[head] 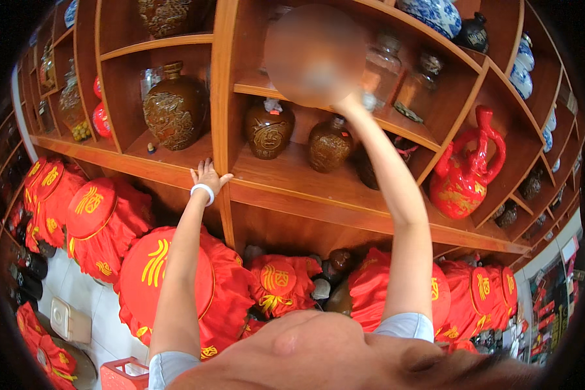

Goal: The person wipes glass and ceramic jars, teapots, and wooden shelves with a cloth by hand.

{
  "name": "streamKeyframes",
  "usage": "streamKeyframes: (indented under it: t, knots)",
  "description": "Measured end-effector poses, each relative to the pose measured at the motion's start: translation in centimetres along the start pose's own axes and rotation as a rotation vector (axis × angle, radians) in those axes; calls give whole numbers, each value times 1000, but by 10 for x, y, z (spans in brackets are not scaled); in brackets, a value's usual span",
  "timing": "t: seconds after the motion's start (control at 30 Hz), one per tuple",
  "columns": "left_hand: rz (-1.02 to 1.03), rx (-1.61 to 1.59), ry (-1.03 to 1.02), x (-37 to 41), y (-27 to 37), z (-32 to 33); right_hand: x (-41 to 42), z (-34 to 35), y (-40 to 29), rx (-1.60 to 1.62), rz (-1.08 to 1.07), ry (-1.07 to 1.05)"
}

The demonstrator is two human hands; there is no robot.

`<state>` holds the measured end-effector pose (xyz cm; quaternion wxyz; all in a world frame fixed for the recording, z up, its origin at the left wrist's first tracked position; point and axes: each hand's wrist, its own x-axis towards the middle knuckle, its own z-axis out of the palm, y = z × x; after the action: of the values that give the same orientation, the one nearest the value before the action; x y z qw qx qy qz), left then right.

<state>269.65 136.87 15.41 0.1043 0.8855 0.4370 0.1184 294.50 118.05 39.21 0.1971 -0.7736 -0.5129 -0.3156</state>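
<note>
My left hand rests spread on the front edge of the wooden shelf, at the foot of an upright divider. A white bracelet circles that wrist. Up and to the left of this hand stands a brown embossed ceramic jar. My right arm reaches to the upper shelf, where a round blur covers most of my right hand; whether it holds anything is hidden. Close to it are a clear glass jar and, below, a brown ceramic bottle. Another brown jar stands further left.
Large jars under red cloth covers line the floor below the shelves. A red gourd-shaped ceramic jug stands at right. A small stopper lies left of my left hand. A pale plastic container and a red stool are at lower left.
</note>
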Motion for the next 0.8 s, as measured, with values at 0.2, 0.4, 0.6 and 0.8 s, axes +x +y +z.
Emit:
streamKeyframes:
  t: [0.2,0.4,0.6,0.8]
  knots:
    - [43,47,-56,8,32,7,56,77,-93,79,-224,-80]
    - [8,162,1,17,-9,13,-19,2,-12,-320,-147,-58]
    - [42,66,32,27,-1,24,-161,-119,178,-83,30,396]
    - [69,116,92,40,-23,35,-267,-154,207,217,608,929]
